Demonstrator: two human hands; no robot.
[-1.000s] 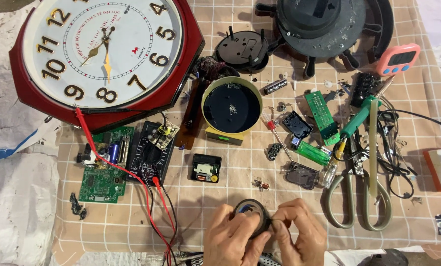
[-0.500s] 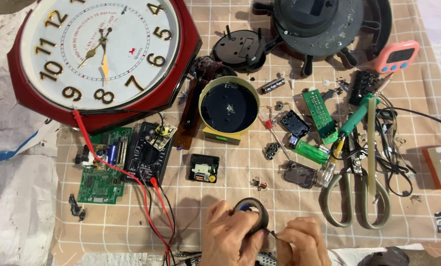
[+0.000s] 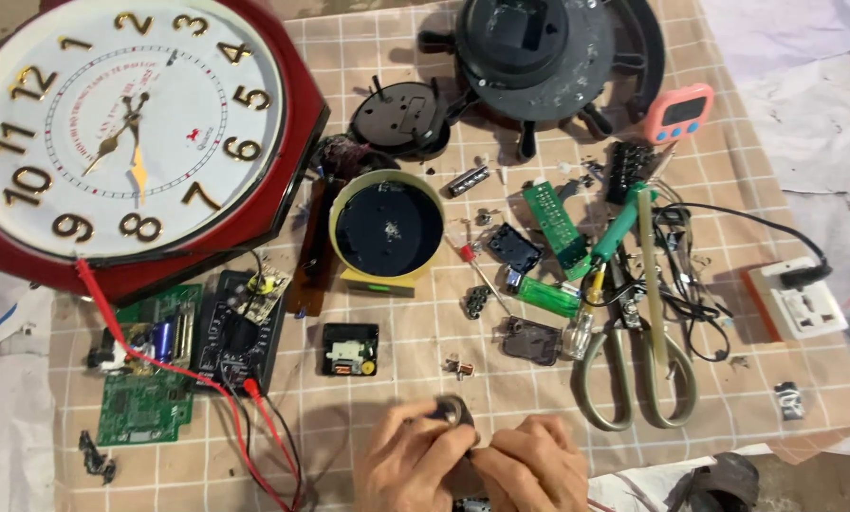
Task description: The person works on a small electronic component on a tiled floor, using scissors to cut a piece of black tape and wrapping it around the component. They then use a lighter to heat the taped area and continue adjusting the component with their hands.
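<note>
- Small round dark part (image 3: 453, 413) sits pinched between my two hands at the near edge of the checked cloth (image 3: 387, 379).
- My left hand (image 3: 414, 465) wraps it from the side, fingers closed on it.
- My right hand (image 3: 531, 466) presses in against it.
- Scissors (image 3: 634, 360) lie just to the right; a black clock movement (image 3: 350, 349) lies beyond my left hand.

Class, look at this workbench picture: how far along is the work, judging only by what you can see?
Done: several items lie opened up, with a green circuit board, a small black clock mechanism and loose parts spread on the checked cloth. In hand: the left hand and right hand together grip a small round dark part. Left: the big wall clock lies face up and the scissors lie idle; nothing looks reassembled.
</note>
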